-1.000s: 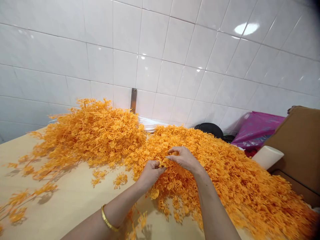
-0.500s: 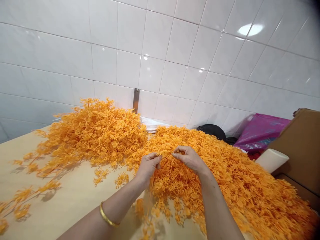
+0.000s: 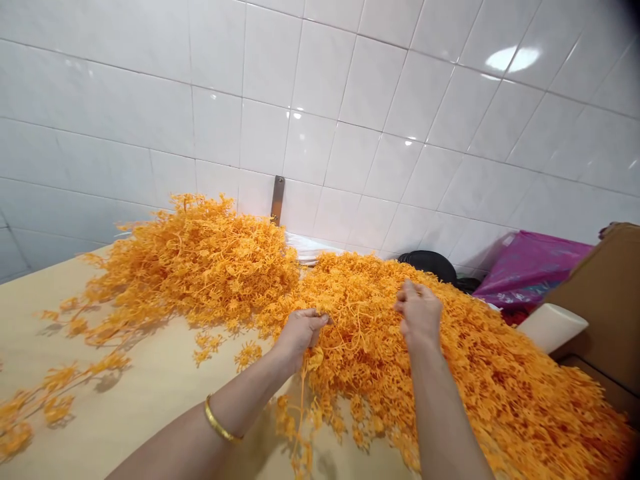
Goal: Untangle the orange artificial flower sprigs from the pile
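Note:
My left hand [image 3: 299, 337], with a gold bangle on its wrist, pinches an orange plastic flower stem [image 3: 302, 400] near the middle of the view; the stem hangs down below the fingers with small blossoms on it. My right hand [image 3: 420, 313] is over the large right-hand heap of orange flowers [image 3: 480, 360], its fingers curled together; whatever they may hold is too small to make out. Left of my hands rises a second heap of orange flowers [image 3: 215, 260].
Loose sprays [image 3: 60, 393] lie on the pale tabletop [image 3: 165, 400] at the left. Behind the right heap are black discs [image 3: 429, 263], a purple bag [image 3: 530, 267], a white roll [image 3: 553, 327] and a cardboard box [image 3: 600, 300]. A tiled wall [image 3: 310, 80] stands behind.
My right hand has moved right and away from my left, over the right heap, its fingers curling in. My left hand has stayed nearly in place with the stem. The view has shifted slightly.

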